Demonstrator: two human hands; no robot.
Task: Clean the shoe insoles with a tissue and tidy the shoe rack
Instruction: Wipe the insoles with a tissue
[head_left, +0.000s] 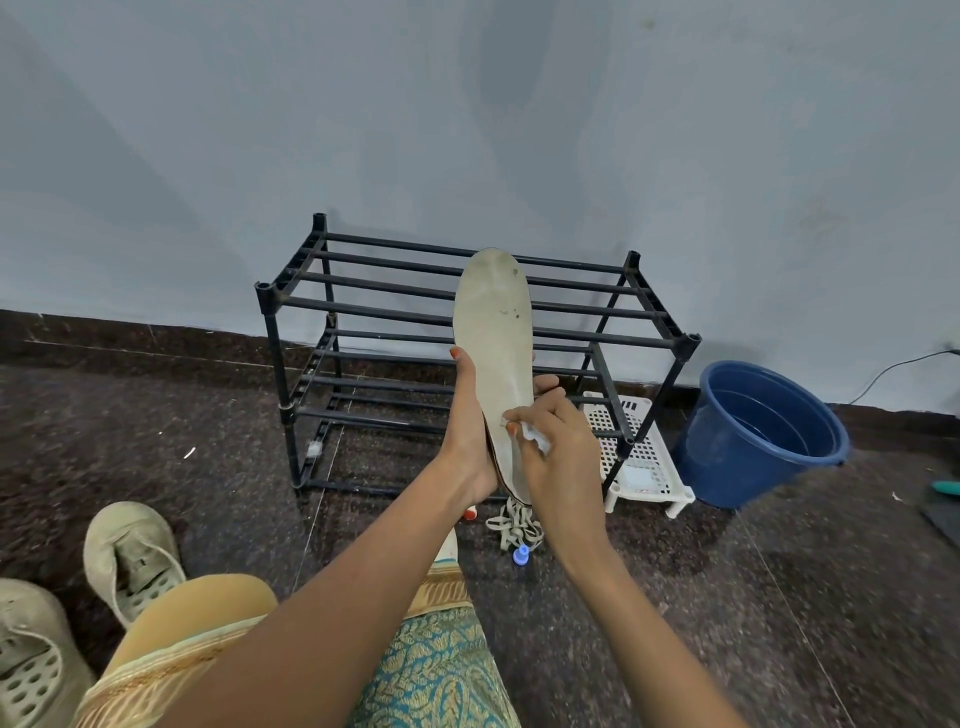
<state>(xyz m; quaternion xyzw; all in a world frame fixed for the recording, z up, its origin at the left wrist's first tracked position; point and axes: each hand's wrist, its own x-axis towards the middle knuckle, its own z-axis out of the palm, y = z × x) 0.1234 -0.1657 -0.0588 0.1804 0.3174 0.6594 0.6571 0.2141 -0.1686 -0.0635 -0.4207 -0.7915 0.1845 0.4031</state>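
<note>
near left: two beige shoes (130, 556) on the floor. our left hand (467, 447) curls round the lower half of the insole (493, 332) and holds it upright in front of the black shoe rack (415, 291). our right hand (561, 462) pinches a crumpled tissue (536, 437) against the heel end. step, we judge: wiping. dark specks sit near the toe, so the next move calls for an upward stroke against a firm left grip. far right: blue bucket (763, 441).

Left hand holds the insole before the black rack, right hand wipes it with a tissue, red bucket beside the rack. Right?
Not quite: the head view shows the bucket is blue, not red. The left hand holds the insole before the black rack, and the right hand wipes it with a tissue.
</note>
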